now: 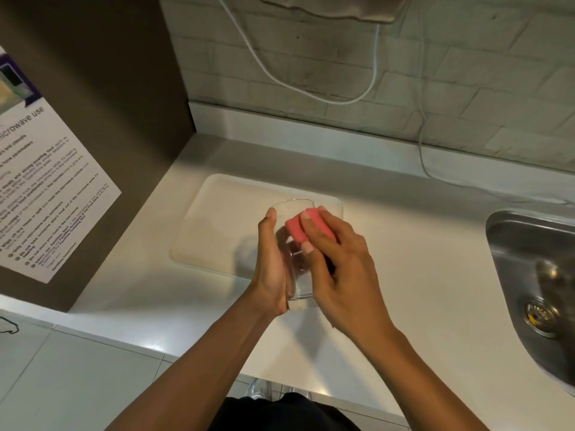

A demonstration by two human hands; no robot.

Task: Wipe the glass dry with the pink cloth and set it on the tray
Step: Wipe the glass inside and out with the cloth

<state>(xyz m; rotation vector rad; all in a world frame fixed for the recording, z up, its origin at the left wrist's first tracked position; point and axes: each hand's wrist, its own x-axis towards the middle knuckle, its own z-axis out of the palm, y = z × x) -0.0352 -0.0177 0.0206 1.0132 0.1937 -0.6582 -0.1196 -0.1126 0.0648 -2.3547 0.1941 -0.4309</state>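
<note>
both hands on the glass, over the tray's near corner

left hand point(270, 262) grips the clear glass point(297, 284) from its left side, palm against the wall and thumb pointing up beside the rim. right hand point(339, 275) comes in from the other side and pinches a folded pink cloth point(295, 230), fingers point(311, 222) curled over the top of it and the thumb beneath, pressing the cloth onto the upper part of the glass near the rim. whether any of the cloth reaches inside the glass cannot be told.

the glass is a plain straight-sided tumbler. it is held off the surface and tilted, with its open rim pointing away from the person and its base towards them. it sits over the near right corner of the tray point(214, 225) and the strip of counter point(420, 259) just in front of it. a soft shadow of the glass and hands falls on the tray.

the tray is pale, rectangular with rounded corners, and lies flat on the white counter close to the back wall. to the right, well apart from the tray, a stainless steel sink point(513, 250) is set into the counter, with its drain point(539, 317) showing. a white cable point(311, 91) loops down across the brick-tiled wall point(435, 73). on the left, a brown panel point(124, 88) carries a printed notice point(53, 188) about microwave use.
</note>
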